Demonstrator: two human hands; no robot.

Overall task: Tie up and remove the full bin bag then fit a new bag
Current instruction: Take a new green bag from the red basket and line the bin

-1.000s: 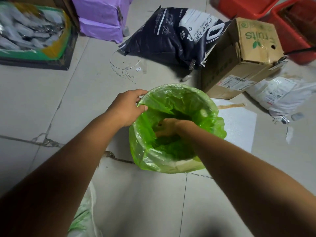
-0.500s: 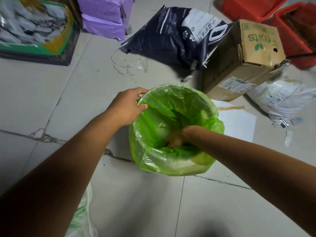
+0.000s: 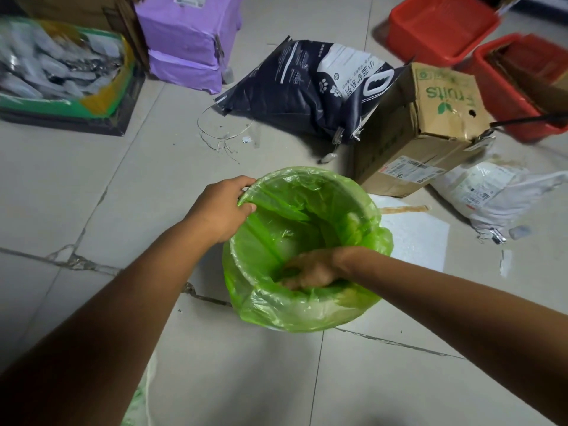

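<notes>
Green bag [image 3: 307, 312] already lines the bin [image 3: 362, 207] at floor centre, its edge folded over the rim; I judge fitting nearly done, only smoothing left. My left hand [image 3: 219, 207] at the rim's 10 o'clock, fingers pinched on the bag edge. My right hand [image 3: 313, 269] inside at 6 o'clock, pressing film down; finger spread unclear.

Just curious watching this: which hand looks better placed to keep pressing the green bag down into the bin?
Probably the right hand: it is already inside the bin, against the green bag. The left hand grips the bag's edge at the rim, steadying it.
</notes>
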